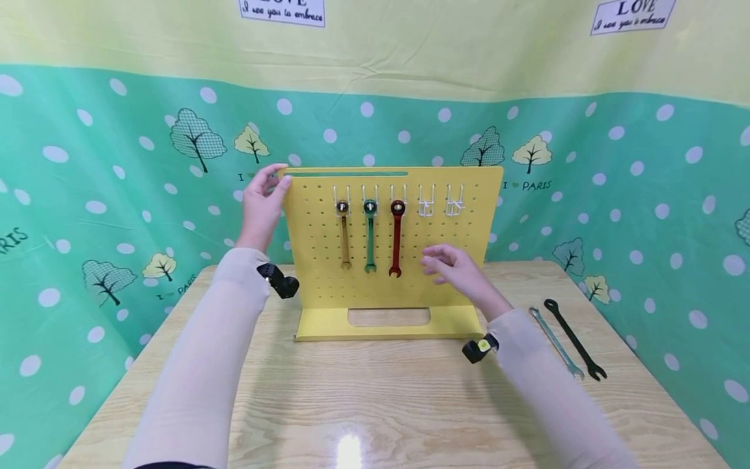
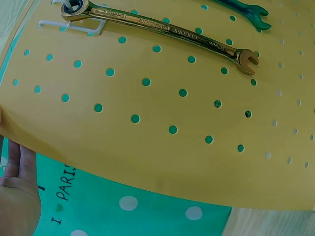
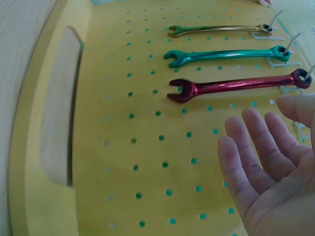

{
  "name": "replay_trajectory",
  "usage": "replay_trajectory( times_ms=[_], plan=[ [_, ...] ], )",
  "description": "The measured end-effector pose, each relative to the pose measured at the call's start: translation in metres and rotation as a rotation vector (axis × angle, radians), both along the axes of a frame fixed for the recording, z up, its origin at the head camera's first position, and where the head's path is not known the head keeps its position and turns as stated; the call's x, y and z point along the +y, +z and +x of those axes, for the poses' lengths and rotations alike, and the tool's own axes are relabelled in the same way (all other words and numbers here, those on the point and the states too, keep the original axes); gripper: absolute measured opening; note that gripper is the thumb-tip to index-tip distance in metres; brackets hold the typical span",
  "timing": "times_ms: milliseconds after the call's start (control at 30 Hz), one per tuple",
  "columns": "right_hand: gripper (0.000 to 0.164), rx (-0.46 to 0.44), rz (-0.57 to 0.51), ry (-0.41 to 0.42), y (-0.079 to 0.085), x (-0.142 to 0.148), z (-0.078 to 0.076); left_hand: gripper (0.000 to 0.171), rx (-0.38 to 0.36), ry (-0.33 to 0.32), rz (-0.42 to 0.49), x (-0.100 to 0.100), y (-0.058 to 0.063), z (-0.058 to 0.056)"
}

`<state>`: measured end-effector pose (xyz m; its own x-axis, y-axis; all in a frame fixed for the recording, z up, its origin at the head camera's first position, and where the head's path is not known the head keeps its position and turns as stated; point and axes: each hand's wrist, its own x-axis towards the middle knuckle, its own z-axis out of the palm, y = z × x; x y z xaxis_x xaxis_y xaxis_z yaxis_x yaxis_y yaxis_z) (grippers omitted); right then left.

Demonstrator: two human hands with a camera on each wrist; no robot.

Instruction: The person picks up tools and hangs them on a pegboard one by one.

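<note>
At the upper left corner of a yellow pegboard [image 1: 316, 280], my left hand [image 1: 260, 208] pinches the edge, thumb in front and fingers behind. From white hooks on the board hang a gold combination wrench [image 1: 344, 238], a green wrench [image 1: 370, 238] and a red wrench [image 1: 396, 238], ring ends up. Their open ends point down. My right hand [image 1: 459, 270] hovers before the board, to the right of the red wrench; in the right wrist view its palm shows bare, with fingers relaxed and nothing held.
Two more white hooks [image 1: 454, 202] carry nothing, right of the red wrench. On the wooden table [image 1: 328, 397] at the right lie a light teal wrench [image 1: 555, 342] and a black wrench [image 1: 575, 339]. Behind stands a green dotted cloth [image 1: 363, 133]. The board's base has a wide slot.
</note>
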<state>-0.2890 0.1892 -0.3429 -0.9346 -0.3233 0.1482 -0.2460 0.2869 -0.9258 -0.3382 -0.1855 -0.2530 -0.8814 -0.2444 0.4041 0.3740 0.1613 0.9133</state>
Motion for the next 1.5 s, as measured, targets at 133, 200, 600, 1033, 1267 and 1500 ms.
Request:
replay_trajectory(
  times_ms=[133, 200, 600, 1033, 1267, 1500],
  plan=[
    [0.046, -0.007, 0.026, 0.003, -0.008, 0.009, 0.003, 0.036, -0.002, 0.004, -0.006, -0.001, 0.000, 0.000],
    [0.045, -0.009, 0.034, -0.005, -0.012, 0.015, 0.004, 0.036, -0.001, 0.003, -0.008, -0.001, 0.000, 0.000],
    [0.047, -0.035, 0.135, -0.081, -0.031, 0.060, 0.016, 0.036, 0.000, -0.003, -0.018, 0.000, 0.001, 0.000],
    [0.051, -0.043, 0.221, -0.196, -0.046, 0.124, 0.033, 0.036, 0.005, -0.002, -0.013, 0.000, 0.000, 0.001],
    [0.055, -0.069, 0.264, -0.238, -0.061, 0.163, 0.044, 0.038, 0.010, -0.012, -0.004, 0.002, 0.002, 0.003],
    [0.055, -0.087, 0.332, -0.280, -0.076, 0.191, 0.054, 0.038, 0.002, 0.000, -0.008, 0.002, 0.002, 0.003]
  ],
)
